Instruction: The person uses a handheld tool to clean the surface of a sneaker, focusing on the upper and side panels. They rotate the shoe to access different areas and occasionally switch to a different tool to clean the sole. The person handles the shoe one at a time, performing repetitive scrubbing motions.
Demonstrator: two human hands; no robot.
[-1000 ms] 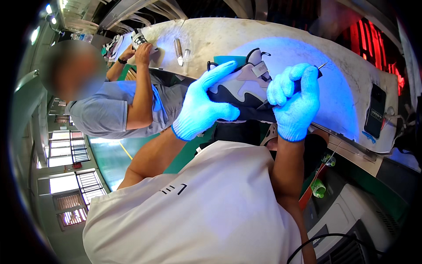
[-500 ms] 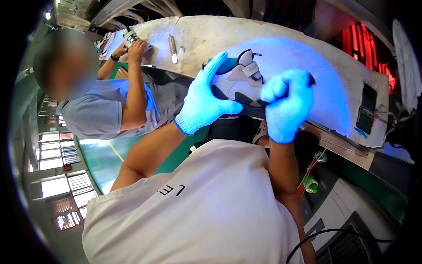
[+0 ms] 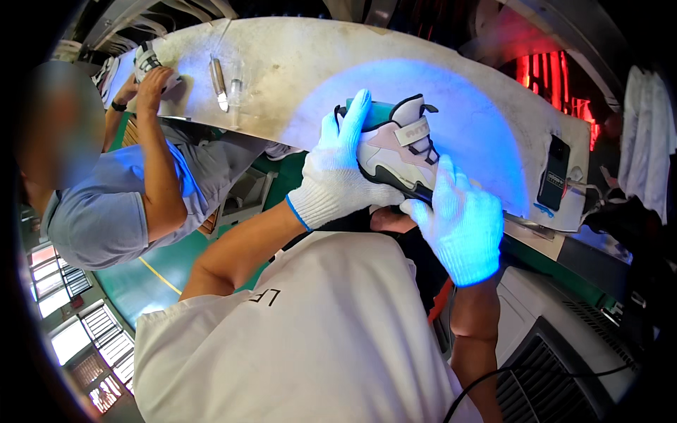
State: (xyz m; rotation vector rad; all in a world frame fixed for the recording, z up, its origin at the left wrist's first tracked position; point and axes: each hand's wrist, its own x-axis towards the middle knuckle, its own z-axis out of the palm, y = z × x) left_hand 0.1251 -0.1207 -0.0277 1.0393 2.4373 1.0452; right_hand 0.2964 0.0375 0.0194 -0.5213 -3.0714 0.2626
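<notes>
Shoe (image 3: 398,151) held at bench (image 3: 303,60) near edge. Left hand (image 3: 338,173) clasps heel end, thumb along sole; right hand (image 3: 462,218) part-curled around toe, firmness unclear. Risk: loose gloved grip at either end could let it twist or drop.

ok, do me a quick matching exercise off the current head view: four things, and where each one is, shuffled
Things
1. pink-and-white sneaker
2. black phone
3. wooden-handled tool
4. dark wristband

Places
A. on the bench, left of the blue-lit patch
B. around a wrist of the co-worker
C. in the grip of the left hand
D. on the bench, right of the blue-lit patch

Pairs: 1-C, 2-D, 3-A, 4-B
</notes>
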